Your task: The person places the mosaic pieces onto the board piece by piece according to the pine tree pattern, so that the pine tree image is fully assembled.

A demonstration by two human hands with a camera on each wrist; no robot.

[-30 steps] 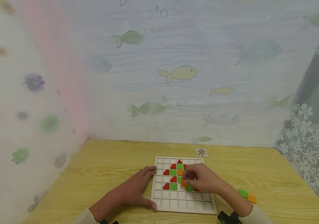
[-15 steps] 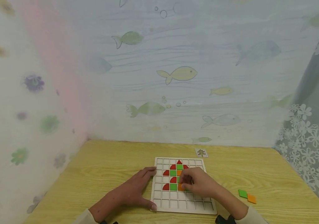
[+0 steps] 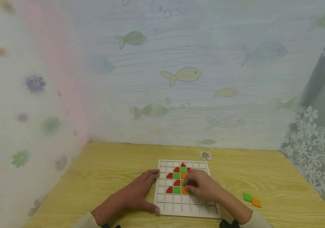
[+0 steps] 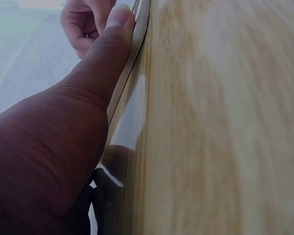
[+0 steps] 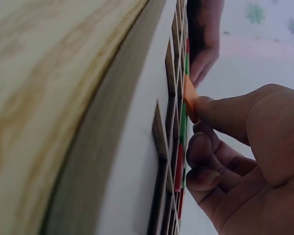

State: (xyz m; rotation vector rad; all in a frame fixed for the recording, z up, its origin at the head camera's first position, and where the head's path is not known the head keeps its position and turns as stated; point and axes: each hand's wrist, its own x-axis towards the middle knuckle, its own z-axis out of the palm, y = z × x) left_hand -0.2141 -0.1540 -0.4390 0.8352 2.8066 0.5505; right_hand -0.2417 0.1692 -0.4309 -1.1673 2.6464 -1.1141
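A pale wooden grid board [image 3: 168,207] lies on the table, partly filled with red, green and orange tiles in a tree-like shape. My right hand [image 3: 203,186] pinches an orange square tile [image 3: 185,190] between thumb and fingers, over a cell in the middle of the board. In the right wrist view that orange tile [image 5: 190,99] stands tilted, one edge lifted out of its cell. Some tiles on the right half are hidden under this hand. Spread along the board's left edge, my left hand [image 3: 135,193] touches it with fingertips and thumb, the thumb at the near corner.
A loose green tile [image 3: 247,197] and a loose orange tile [image 3: 256,202] lie on the table, right of the board. Behind the board is a small card [image 3: 205,155] with a tree pattern. Fabric walls with fish and flowers enclose the table.
My right hand has lowered the orange tile slightly toward me, from above the board down to its cell. My left hand has stayed on the board's edge.
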